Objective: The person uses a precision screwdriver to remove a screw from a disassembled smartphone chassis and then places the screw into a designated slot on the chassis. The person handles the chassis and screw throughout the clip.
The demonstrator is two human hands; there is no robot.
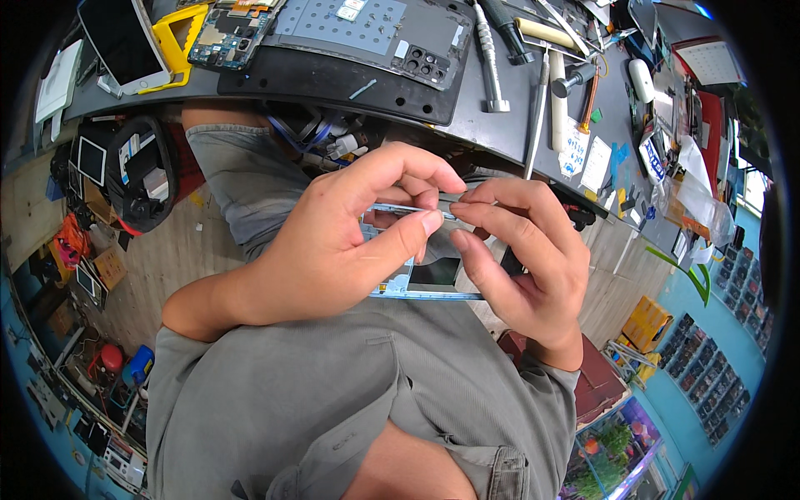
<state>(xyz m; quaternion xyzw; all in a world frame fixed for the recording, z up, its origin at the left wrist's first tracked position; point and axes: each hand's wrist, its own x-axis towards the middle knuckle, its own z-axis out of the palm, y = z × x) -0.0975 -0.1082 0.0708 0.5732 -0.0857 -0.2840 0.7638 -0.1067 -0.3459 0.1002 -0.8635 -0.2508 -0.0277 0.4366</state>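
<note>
A light-blue phone frame (pixel 433 294) is held up in front of my body, below the desk's near edge. My left hand (pixel 325 233) is closed on it, the thumb pressing near its upper edge and the fingers behind. My right hand (pixel 537 250) curls in at the frame's right end. Its index and middle fingertips touch the upper edge, with the thumb just below. The fingers cover much of the frame, and any small part between the fingertips is too hidden to make out.
On the desk a black mat (pixel 333 83) bears an opened phone body (pixel 425 62) and a small blue bit (pixel 363 89). A circuit board (pixel 225 37), a tablet (pixel 125 42) and a yellow holder (pixel 179 50) stand left. Screwdrivers (pixel 492 67) lie right. A black bin (pixel 142 196) stands on the floor.
</note>
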